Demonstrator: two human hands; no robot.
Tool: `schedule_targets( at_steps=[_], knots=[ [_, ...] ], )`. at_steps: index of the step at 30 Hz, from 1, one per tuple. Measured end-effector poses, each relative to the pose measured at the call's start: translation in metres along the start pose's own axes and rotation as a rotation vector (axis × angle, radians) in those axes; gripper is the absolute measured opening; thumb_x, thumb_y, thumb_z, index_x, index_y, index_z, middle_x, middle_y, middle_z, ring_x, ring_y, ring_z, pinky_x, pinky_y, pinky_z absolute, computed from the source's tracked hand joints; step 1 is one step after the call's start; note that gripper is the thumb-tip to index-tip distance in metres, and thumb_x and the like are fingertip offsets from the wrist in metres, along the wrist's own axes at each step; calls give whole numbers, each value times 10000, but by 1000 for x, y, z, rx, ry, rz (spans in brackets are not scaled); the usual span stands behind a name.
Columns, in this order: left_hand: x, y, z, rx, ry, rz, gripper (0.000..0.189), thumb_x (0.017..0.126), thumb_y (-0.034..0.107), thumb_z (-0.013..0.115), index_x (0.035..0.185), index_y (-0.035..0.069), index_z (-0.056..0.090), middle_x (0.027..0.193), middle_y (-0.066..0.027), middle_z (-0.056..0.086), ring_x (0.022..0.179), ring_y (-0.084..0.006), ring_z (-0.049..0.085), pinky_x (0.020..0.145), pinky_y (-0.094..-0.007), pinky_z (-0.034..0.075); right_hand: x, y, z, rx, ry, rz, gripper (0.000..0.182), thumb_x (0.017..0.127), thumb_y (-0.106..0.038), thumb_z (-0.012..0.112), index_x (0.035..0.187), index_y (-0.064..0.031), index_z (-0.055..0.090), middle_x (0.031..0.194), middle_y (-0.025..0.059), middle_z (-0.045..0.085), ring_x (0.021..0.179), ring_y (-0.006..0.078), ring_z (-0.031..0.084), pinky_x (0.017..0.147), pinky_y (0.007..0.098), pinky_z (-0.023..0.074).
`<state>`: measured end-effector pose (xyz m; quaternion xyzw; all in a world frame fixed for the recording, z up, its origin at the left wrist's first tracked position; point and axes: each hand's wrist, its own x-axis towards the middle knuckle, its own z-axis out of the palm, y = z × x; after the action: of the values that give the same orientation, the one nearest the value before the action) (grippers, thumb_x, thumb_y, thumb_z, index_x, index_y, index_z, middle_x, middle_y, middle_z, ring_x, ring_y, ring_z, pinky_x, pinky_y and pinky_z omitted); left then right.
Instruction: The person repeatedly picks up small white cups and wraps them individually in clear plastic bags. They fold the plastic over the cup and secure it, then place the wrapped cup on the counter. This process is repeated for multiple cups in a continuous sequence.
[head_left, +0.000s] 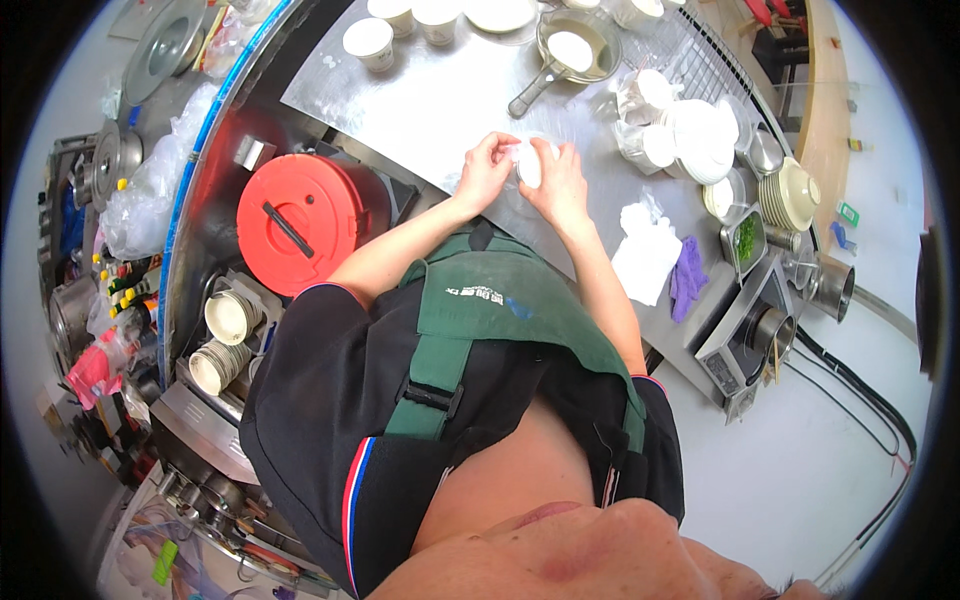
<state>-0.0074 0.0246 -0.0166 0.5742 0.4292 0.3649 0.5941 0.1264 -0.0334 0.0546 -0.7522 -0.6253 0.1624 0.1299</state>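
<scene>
Over the steel worktop (442, 112), both hands are close together around a small white round item (529, 168), perhaps a cup or lid. My right hand (561, 184) has its fingers and thumb around this item. On the near left side, my left hand (484, 166) pinches thin clear plastic (513, 152) at the item's edge between thumb and fingers. More clear material surrounds the item, but glare hides its shape. Beyond the hands lies a handled pan (602, 51) with a white round thing inside.
White paper cups (369, 46) stand at the far left. To the right are stacked white bowls (701, 142), white tissue (645, 251), a purple cloth (687, 279), a metal container of chopped greens (745, 238) and a cooker (739, 330). A red lidded bucket (300, 217) is at left.
</scene>
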Motion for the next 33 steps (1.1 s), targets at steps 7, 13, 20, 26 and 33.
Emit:
schedule_targets(
  at_steps=[7, 13, 20, 26, 33],
  knots=[
    [-6, 32, -6, 37, 8, 127, 245, 855, -14, 568, 1097, -8, 605, 917, -73, 675, 865, -127, 641, 797, -277, 493, 21, 9, -40, 38, 204, -172, 524, 702, -201, 774, 1157, -81, 542, 1094, 167, 538, 1015, 321, 549, 795, 424, 503],
    [-5, 38, -16, 382, 110, 282, 464, 757, 23, 693, 1179, 3, 502, 910, -78, 615, 869, -176, 591, 830, -302, 463, 207, 53, -78, 501, 458, -48, 253, 797, -185, 705, 971, -5, 667, 787, 82, 652, 711, 169, 599, 677, 299, 488],
    [-13, -8, -35, -76, 127, -250, 327, 790, 92, 716, 1058, 20, 544, 796, -2, 553, 757, -88, 526, 700, -232, 444, 415, 91, -59, 496, 697, 275, 401, 735, -307, 724, 1038, -50, 678, 933, 139, 701, 935, 265, 653, 846, 366, 493],
    [-12, 30, -42, -155, -67, -418, 112, 872, 126, 683, 852, 49, 604, 736, 62, 545, 700, -27, 447, 645, -183, 368, 450, 90, -47, 473, 684, 321, 257, 737, -307, 729, 842, -72, 724, 861, 92, 718, 829, 281, 677, 776, 386, 518],
    [1, 50, -26, -168, -176, -344, 154, 884, 170, 675, 812, 38, 645, 756, 68, 572, 751, -29, 467, 703, -204, 373, 428, 124, -77, 184, 816, 0, 283, 848, -322, 676, 925, -55, 730, 808, 105, 714, 734, 230, 676, 723, 315, 512]
  ],
)
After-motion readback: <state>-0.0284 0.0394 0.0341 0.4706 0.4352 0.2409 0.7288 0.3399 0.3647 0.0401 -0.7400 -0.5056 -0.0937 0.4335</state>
